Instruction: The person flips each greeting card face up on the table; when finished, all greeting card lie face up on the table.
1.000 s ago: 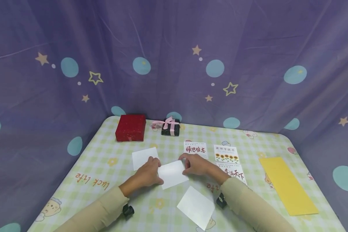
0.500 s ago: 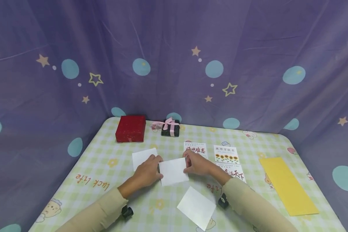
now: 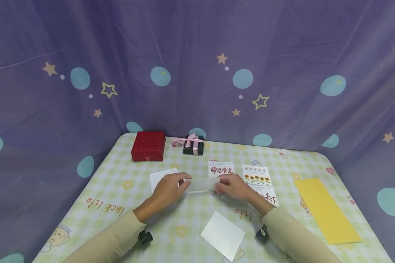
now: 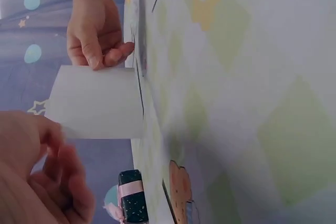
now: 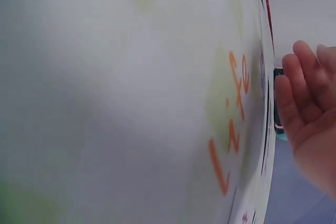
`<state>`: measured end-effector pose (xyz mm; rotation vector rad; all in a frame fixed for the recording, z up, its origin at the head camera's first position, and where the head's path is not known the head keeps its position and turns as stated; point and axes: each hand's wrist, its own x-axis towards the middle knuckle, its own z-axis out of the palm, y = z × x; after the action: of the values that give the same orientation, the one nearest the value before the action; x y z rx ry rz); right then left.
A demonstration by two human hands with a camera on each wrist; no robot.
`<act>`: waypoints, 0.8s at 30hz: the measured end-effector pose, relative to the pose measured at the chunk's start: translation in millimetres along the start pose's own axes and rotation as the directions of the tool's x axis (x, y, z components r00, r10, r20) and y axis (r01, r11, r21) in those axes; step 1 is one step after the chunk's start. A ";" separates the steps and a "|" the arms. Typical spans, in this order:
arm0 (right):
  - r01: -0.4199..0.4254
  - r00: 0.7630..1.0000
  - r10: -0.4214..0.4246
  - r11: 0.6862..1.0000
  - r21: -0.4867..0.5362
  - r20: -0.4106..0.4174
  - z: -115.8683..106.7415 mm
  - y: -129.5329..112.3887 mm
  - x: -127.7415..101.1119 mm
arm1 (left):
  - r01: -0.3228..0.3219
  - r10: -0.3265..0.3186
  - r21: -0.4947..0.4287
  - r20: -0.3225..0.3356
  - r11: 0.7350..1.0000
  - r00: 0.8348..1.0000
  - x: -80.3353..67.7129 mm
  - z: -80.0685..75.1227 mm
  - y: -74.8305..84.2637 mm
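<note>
I count three plain white cards, two of them lying loose [image 3: 222, 235], three printed cards [image 3: 256, 175], two boxes [image 3: 148, 146], one yellow sheet [image 3: 327, 211]. Open checked cloth [image 3: 191, 219] shows at six o'clock from the held white card [image 3: 201, 185]; the table's far edge [image 3: 230, 146] runs at twelve. Left hand [image 3: 166, 190] pinches its nine-o'clock end, right hand [image 3: 233, 186] its three. I see it blank, tilted nearly upright, near the cloth.
</note>
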<state>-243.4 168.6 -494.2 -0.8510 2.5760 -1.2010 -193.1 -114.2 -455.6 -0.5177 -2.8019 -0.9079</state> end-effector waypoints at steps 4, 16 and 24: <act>-0.016 1.000 0.019 0.990 0.139 -0.023 -8.8 -0.6 -10.2 | 0.020 -0.010 -0.156 0.068 0.988 0.998 5.5 -1.3 2.0; -0.031 0.994 0.042 0.994 0.103 -0.102 -28.4 4.4 -22.7 | -0.114 0.172 -0.268 0.201 0.957 0.964 22.9 21.4 4.5; 0.017 1.000 -0.012 0.981 -0.194 0.024 -33.7 8.6 -36.3 | -0.075 0.141 -0.183 0.379 0.980 0.914 29.4 43.1 9.1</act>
<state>-230.0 215.4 -481.3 -0.9160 2.7059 -0.9486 -218.6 -73.6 -478.1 -0.9692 -3.0153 -1.1281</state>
